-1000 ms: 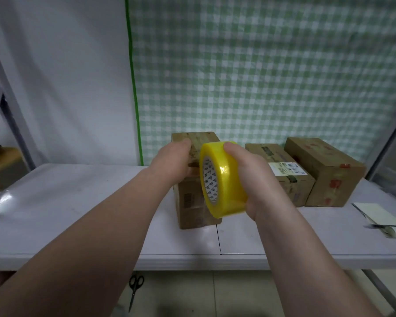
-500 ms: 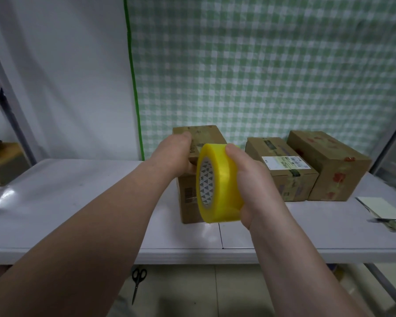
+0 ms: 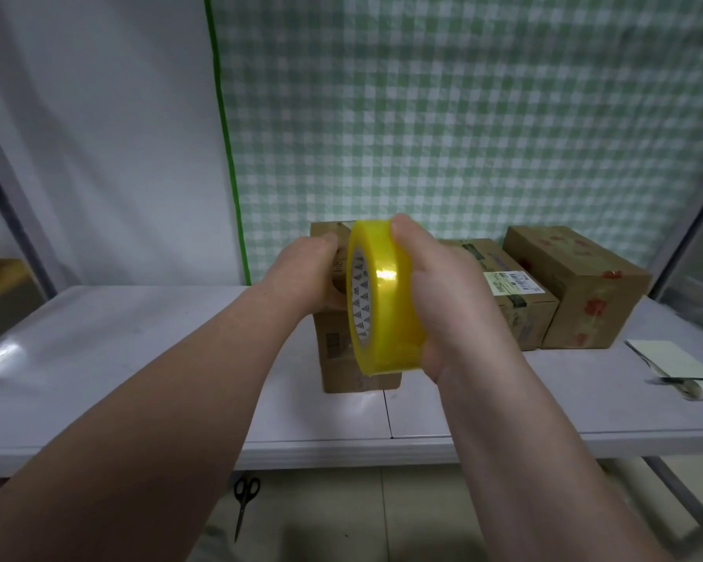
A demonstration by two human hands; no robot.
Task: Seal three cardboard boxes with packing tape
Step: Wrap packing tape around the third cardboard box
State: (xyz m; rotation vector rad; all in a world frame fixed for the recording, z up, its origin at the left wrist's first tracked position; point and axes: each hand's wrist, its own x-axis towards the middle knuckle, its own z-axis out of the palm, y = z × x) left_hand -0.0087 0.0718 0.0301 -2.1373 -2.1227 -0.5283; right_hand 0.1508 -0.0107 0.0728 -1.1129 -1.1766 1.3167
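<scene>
As you probably wanted the tape's free end, the head view showed your right hand (image 3: 451, 302) clamped round the tape roll (image 3: 386, 302) in front of the nearest box (image 3: 333, 363), your left hand (image 3: 305, 273) curled beside it, its grip hidden.

Three boxes (image 3: 341, 358) (image 3: 520, 314) (image 3: 585, 294), one tape roll (image 3: 386, 302), one scissors (image 3: 244, 500), two hands (image 3: 305, 273) (image 3: 451, 294)

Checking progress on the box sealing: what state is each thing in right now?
tape roll, held in the air on edge by the right hand.
left hand, at the roll's left face; grip unclear.
near box, on the table, top hidden by the hands.
middle box, flaps closed, labelled.
far-right box, flaps closed.
scissors, on the floor, blades shut.
</scene>
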